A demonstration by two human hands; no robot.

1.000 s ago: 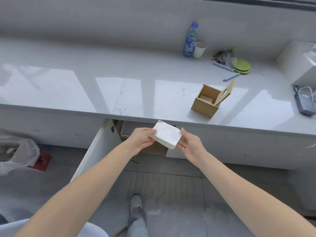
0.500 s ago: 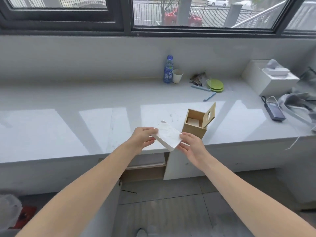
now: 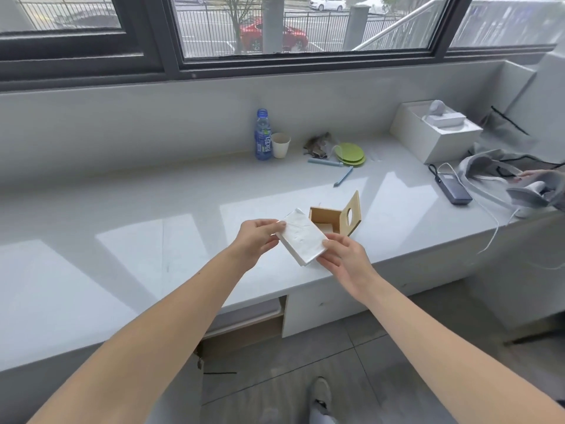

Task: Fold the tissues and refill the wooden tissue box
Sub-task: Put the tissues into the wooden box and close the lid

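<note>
Counter (image 3: pixel 153 228): pale, glossy.
Box (image 3: pixel 336 217): wooden, on the counter, lid raised.
Tissues (image 3: pixel 301 237): folded stack, held over the counter just beside the box.
Left hand (image 3: pixel 255 240): pinches the stack's left edge.
Right hand (image 3: pixel 344 258): pinches its right corner.

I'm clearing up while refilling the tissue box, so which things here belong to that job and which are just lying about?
For the job: stack of tissues, held by left hand and right hand; wooden tissue box, lid up.
Lying about: blue bottle, paper cup, green discs, power bank, white box.
</note>
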